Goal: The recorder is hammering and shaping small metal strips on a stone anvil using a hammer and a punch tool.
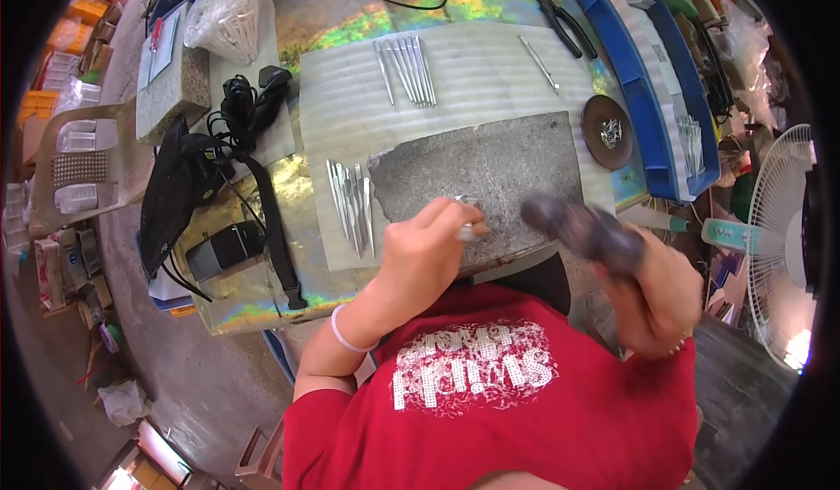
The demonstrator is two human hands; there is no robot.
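My left hand [429, 247] is closed in a pinch on a small silvery metal piece [470, 201] at the near edge of a grey stone slab [490, 157]. Its fingertips partly hide the piece. My right hand [667, 289] is raised to the right of the slab and appears closed around a dark, rounded, hammer-like tool [582, 229]. Motion smears this tool, so its exact kind is unclear. Slim metal rods [352, 206] lie left of the slab, close to my left hand. More rods [409, 72] lie beyond it on the pale sheet [481, 70].
Right of the slab are a brown dish [598, 150] with small metal bits, black-handled pliers [563, 22] and a blue tray [612, 61]. Black bags with straps [184, 184] lie at left, beside a stone block [179, 96]. A fan [779, 245] stands at far right.
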